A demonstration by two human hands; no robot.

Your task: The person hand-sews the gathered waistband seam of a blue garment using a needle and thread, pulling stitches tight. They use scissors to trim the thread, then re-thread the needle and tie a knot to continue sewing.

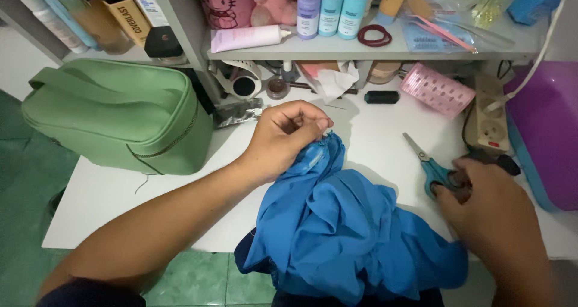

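Note:
A crumpled blue cloth (337, 222) lies over the front edge of the white table (108, 198) and hangs down toward my lap. My left hand (283, 138) pinches the cloth's upper edge between thumb and fingers, lifting it a little. My right hand (494, 216) rests at the right on the handles of teal scissors (430, 168), whose blades lie flat on the table and point up-left. The fingers cover most of the handles.
A green zipped bag (120, 114) stands at the left. A black thread spool (381, 97), a pink perforated piece (436, 90) and a power strip (490, 117) lie at the back, a purple box (551, 132) at the right. Shelves of bottles rise behind.

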